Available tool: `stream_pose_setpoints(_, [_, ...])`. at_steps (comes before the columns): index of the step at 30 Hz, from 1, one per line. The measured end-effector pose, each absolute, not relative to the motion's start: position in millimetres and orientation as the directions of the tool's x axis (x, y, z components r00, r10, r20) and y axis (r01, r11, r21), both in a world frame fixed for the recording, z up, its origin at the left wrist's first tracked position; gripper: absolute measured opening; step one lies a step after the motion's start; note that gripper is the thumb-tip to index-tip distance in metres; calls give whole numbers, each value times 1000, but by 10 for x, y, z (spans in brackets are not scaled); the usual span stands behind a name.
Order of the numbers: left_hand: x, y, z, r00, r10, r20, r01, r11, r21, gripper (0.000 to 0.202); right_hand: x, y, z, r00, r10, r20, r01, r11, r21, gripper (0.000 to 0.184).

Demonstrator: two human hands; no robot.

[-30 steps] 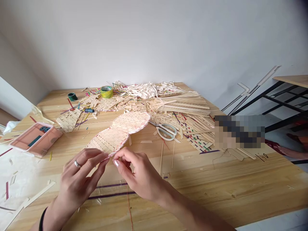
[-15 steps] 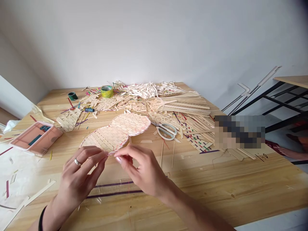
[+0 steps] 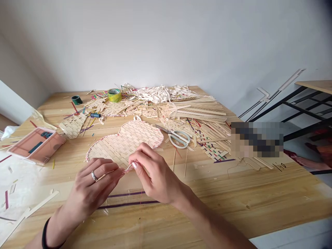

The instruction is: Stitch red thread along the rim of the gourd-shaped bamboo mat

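Observation:
A pale woven straw mat (image 3: 129, 140) with a pink edge lies on the wooden table (image 3: 233, 193). My left hand (image 3: 97, 183), with a ring on one finger, pinches the mat's near edge. My right hand (image 3: 153, 173) pinches the same edge just to the right, its fingertips almost touching the left ones. A thin sliver shows between the right thumb and forefinger; I cannot make out what it is.
White-handled scissors (image 3: 178, 138) lie right of the mat. Behind is a heap of straw strips (image 3: 181, 110), a yellow-green tape roll (image 3: 114, 95), a dark green roll (image 3: 76, 100) and a blue spool (image 3: 95, 115). A pink box (image 3: 35, 145) stands left. A smaller woven piece (image 3: 72, 125) lies nearby.
The far end of the mat has come down from a raised tilt to lie flat on the table. Both hands have stayed pinched at its near edge, shifting slightly right.

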State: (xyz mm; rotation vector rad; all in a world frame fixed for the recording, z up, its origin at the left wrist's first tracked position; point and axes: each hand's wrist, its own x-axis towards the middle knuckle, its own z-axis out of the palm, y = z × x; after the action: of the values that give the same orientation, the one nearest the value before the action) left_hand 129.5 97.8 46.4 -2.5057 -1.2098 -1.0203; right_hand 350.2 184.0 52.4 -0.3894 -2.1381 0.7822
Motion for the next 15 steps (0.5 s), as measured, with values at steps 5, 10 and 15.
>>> stream_pose_setpoints(5, [1311, 993, 465, 436, 617, 655, 735, -664, 137, 24, 3496, 1834, 509, -658, 498, 565, 22, 762, -647, 18])
stream_pose_setpoints(10, [1313, 983, 484, 438, 618, 653, 741, -659, 127, 23, 3494, 1829, 510, -673, 500, 545, 29, 754, -656, 19])
stream_pose_setpoints(15, [1324, 984, 493, 447, 610, 654, 737, -666, 118, 22, 3496, 1833, 511, -667, 510, 543, 41, 752, -658, 19])
